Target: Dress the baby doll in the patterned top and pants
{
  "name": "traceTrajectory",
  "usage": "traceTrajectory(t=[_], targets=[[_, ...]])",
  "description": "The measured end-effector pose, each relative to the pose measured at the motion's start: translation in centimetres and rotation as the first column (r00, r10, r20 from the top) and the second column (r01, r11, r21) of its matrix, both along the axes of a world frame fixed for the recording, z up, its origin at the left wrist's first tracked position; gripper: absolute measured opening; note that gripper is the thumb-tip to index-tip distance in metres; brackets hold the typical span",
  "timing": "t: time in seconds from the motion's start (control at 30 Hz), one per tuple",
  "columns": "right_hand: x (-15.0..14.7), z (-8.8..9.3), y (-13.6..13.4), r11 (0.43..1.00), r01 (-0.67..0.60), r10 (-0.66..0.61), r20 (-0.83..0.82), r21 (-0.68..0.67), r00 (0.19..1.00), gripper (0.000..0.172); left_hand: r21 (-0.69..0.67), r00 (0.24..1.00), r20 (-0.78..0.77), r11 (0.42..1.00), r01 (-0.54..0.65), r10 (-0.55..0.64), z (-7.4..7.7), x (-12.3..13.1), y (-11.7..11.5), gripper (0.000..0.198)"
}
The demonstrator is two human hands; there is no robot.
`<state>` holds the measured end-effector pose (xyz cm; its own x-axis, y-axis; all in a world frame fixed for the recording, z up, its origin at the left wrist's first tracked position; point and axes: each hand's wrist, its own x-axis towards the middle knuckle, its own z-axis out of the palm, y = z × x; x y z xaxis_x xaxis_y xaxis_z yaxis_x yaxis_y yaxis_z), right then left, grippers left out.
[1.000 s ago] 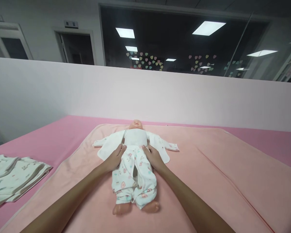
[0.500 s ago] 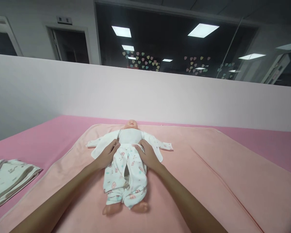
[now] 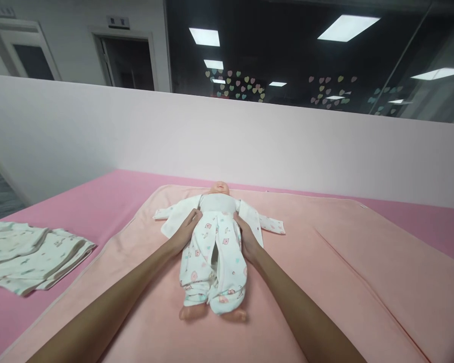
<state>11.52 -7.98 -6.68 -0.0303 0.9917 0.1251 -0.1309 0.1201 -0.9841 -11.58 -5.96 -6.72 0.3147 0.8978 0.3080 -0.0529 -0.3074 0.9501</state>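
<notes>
Blanket (image 3: pixel 318 262) spreads under the face-up doll (image 3: pixel 218 203), whose patterned trousers (image 3: pixel 227 247) reach its waist. My left fingers (image 3: pixel 194 216) and right fingers (image 3: pixel 239 222) curl against the trousers' sides; I cannot tell whether they grip. Pulling unevenly could, I judge, twist the waistband (image 3: pixel 218 214) askew.
</notes>
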Motion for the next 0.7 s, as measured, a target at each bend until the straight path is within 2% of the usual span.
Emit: traceTrajectory(t=[0.07,0.13,0.23,0.3,0.43,0.5,0.57,0.63,0.7], targets=[[0.5,0.5,-0.1,0.998,0.019,-0.024,0.081,0.056,0.996,0.056,-0.016,1.000,0.000,1.000,0.014,-0.014,0.2,-0.4,0.0,0.045],[1.2,1.4,-0.2,0.985,0.011,-0.054,0.251,0.170,0.967,0.055,0.008,0.999,-0.051,1.000,0.008,-0.007,0.4,-0.8,0.3,0.045],[1.7,2.8,-0.2,0.931,-0.060,-0.128,0.476,0.360,0.870,0.047,0.132,0.983,-0.158,0.989,-0.071,0.091,0.8,-1.1,1.1,0.044],[1.5,3.2,0.1,0.920,-0.028,-0.188,0.501,0.392,0.845,0.044,0.158,0.966,-0.205,0.980,-0.124,0.155,0.9,-0.9,1.7,0.042],[1.2,1.9,1.1,0.956,0.147,-0.256,0.471,0.255,0.844,0.053,0.118,0.932,-0.275,0.970,-0.213,0.238,0.4,-0.5,2.2,0.043],[1.3,0.8,1.4,0.972,0.175,-0.232,0.497,0.159,0.836,0.059,0.105,0.924,-0.319,0.977,-0.186,0.210,0.0,-0.4,2.2,0.045],[1.4,0.2,1.5,0.977,0.195,-0.210,0.496,0.082,0.843,0.060,0.073,0.941,-0.310,0.991,-0.116,0.133,-0.3,-0.4,2.2,0.046],[1.0,-0.1,1.5,0.981,0.191,-0.184,0.395,0.022,0.900,0.055,0.048,0.965,-0.244,0.995,-0.085,0.095,-0.5,-0.3,2.3,0.049],[0.3,0.0,1.5,0.991,0.123,-0.114,0.179,-0.043,0.977,0.050,0.026,0.978,-0.179,0.994,-0.103,0.106,-0.6,0.0,2.5,0.053]])
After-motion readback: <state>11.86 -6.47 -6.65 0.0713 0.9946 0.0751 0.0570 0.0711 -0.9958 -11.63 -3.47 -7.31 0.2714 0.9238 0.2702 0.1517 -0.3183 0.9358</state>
